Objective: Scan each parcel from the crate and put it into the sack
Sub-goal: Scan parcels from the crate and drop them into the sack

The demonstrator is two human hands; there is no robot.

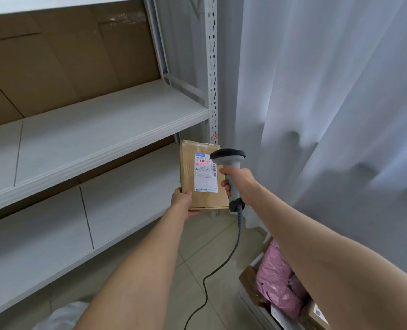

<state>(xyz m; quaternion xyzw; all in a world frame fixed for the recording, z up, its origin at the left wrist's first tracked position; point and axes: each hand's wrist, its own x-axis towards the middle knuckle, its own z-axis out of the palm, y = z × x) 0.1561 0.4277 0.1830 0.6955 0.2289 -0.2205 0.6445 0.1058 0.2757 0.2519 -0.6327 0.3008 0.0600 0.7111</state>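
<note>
Both hands work at frame centre: your left hand [183, 201] grips the box [188, 167] by its lower corner, label [204, 177] facing you, so the scanner [228, 157], handle wrapped in your right hand [239, 183], lays its red line across it.

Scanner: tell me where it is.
Centre of the head view: the scanner is gripped in the right hand, just right of the parcel the left hand holds.

L hand [183, 200] & R hand [238, 181] both bare, forearms [138, 270] bare up to frame edge, slim wrists
</note>
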